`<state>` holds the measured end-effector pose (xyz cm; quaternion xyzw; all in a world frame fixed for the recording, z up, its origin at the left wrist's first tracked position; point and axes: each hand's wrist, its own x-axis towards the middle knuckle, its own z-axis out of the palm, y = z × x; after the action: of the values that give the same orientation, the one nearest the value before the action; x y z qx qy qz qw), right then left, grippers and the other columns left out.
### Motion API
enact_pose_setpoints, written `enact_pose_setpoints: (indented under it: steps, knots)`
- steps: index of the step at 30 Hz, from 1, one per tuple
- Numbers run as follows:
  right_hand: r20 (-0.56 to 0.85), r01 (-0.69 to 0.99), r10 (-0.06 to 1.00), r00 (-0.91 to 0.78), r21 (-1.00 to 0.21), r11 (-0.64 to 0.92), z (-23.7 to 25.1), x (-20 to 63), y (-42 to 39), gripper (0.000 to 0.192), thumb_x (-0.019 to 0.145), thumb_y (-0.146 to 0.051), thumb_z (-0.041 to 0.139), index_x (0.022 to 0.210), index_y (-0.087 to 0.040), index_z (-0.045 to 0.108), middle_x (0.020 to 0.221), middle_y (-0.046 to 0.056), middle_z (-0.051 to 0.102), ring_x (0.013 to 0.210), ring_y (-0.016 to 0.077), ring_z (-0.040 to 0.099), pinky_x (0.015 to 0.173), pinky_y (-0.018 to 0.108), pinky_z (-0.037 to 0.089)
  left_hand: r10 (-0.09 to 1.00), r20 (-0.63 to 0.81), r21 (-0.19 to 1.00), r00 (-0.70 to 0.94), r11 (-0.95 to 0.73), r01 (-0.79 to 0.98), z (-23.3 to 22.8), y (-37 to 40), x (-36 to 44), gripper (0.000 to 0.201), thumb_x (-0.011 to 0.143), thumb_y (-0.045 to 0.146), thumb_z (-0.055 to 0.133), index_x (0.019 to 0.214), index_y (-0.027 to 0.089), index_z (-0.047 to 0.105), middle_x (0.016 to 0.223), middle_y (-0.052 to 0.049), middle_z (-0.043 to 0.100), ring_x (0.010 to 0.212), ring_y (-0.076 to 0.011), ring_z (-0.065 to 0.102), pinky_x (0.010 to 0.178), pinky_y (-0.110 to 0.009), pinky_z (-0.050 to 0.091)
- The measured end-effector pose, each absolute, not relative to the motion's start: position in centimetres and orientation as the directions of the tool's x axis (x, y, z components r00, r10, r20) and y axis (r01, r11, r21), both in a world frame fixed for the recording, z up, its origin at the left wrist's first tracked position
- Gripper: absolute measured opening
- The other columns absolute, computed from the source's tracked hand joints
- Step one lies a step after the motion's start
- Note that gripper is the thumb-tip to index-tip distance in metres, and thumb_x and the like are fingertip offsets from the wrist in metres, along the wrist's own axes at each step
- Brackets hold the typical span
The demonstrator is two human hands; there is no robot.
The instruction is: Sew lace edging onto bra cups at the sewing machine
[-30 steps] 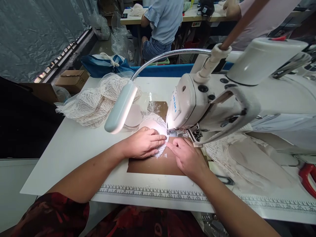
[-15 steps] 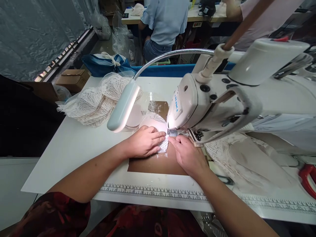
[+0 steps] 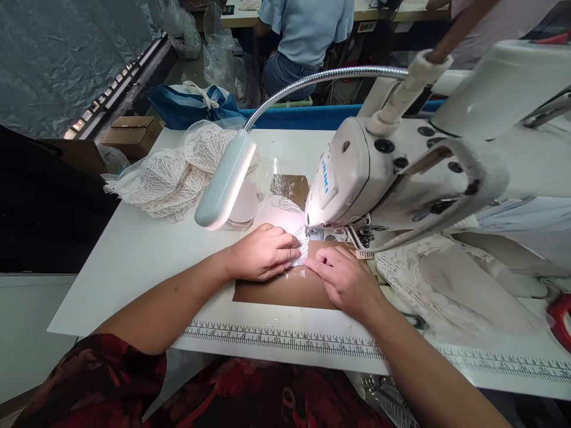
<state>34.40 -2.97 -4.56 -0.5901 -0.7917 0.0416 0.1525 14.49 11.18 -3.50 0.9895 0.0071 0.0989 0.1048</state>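
A white lace cup piece (image 3: pixel 281 215), which looks like a bra cup, lies beneath the needle area of a white JUKI sewing machine (image 3: pixel 341 172). Its narrow lace end points toward me, over a brown sheet (image 3: pixel 267 292). My left hand (image 3: pixel 267 252) presses on the lace from the left, fingers bent and close together, partly covering it. At the lace's near right corner, my right hand (image 3: pixel 341 276) pinches the edge with thumb and forefinger, the other fingers curled in. Lamp light falls on the stitching spot; the needle tip itself is hard to make out.
A lamp (image 3: pixel 225 178) on a bendy metal neck hangs left of the machine head. Stacked lace cups (image 3: pixel 165 181) lie at back left, more lace pieces (image 3: pixel 437 273) at right. Red-handled scissors (image 3: pixel 559 321) sit far right. A ruler strip (image 3: pixel 276 342) edges the table. A person (image 3: pixel 303 35) sits beyond.
My right fingertips have slid toward me along the lace edge, to its near corner. The lace has turned slightly under the machine. My left hand stays on it; the whole view has shifted a little.
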Motion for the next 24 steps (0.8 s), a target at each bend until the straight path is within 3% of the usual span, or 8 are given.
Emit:
enact_pose_setpoints:
  steps: [6, 16, 24]
  knots:
    - [0.178, 0.916, 0.950, -0.258, -0.267, 0.299, -4.39, 34.32, -2.93, 0.042, 0.082, -0.007, 0.045, 0.107, -0.028, 0.071, 0.082, 0.003, 0.059, 0.073, 0.0153, 0.046, 0.066, 0.028, 0.031, 0.003, 0.201, 0.197, 0.980, -0.980, -0.037, -3.64, 11.11, 14.55, 0.032, 0.098, 0.031, 0.042, 0.118, 0.018, 0.062, 0.108, -0.012, 0.064, 0.087, -0.0194, 0.055, 0.076, -0.036, 0.037]
    - [0.171, 0.888, 0.936, -0.306, -0.302, 0.346, -4.20, 33.99, -2.92, 0.039, 0.080, -0.004, 0.046, 0.106, -0.022, 0.069, 0.082, 0.003, 0.060, 0.072, 0.0147, 0.045, 0.061, 0.027, 0.028, -0.001, 0.227, 0.214, 0.974, -0.975, -0.051, -3.73, 10.99, 14.62, 0.027, 0.097, 0.031, 0.046, 0.115, 0.020, 0.063, 0.101, -0.010, 0.064, 0.086, -0.0183, 0.056, 0.073, -0.034, 0.038]
    - [0.176, 0.873, 0.928, -0.328, -0.319, 0.369, -4.16, 34.07, -3.06, 0.038, 0.080, -0.004, 0.045, 0.107, -0.021, 0.068, 0.085, 0.003, 0.061, 0.074, 0.0152, 0.044, 0.061, 0.027, 0.027, -0.010, 0.204, 0.233, 0.979, -0.971, -0.059, -3.59, 11.11, 14.60, 0.029, 0.098, 0.031, 0.042, 0.113, 0.018, 0.064, 0.105, -0.010, 0.065, 0.087, -0.0188, 0.055, 0.076, -0.035, 0.038]
